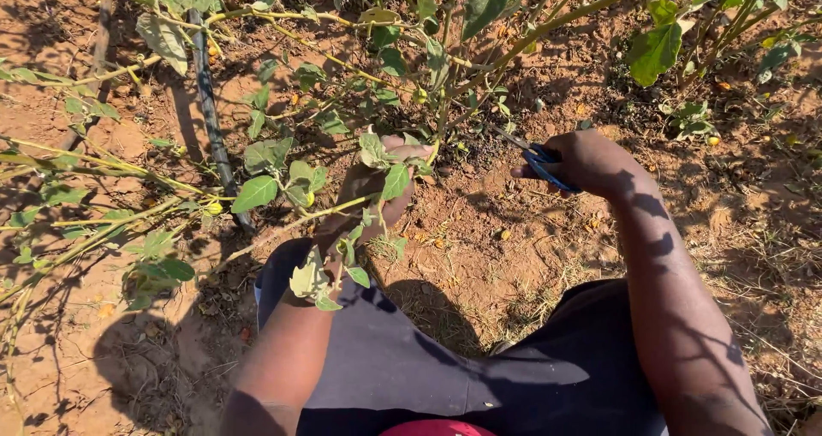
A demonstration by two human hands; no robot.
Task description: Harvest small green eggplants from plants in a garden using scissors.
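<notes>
From the head view, the left hand (377, 192) reaches into a leafy green plant (360, 85) growing out of dry reddish soil (497, 256), its grip closed around a thin yellowish-green stem (342, 206) that runs out to the left, leaves hiding part of the fingers. The right hand (591, 162) — to the right, just in front of the plant's base — has its grip closed on blue-handled scissors (535, 158), whose blades point left toward the stems. A dark irrigation hose (210, 119) lies on the soil to the left, and small yellow fruit (214, 206) hangs among the branches.
</notes>
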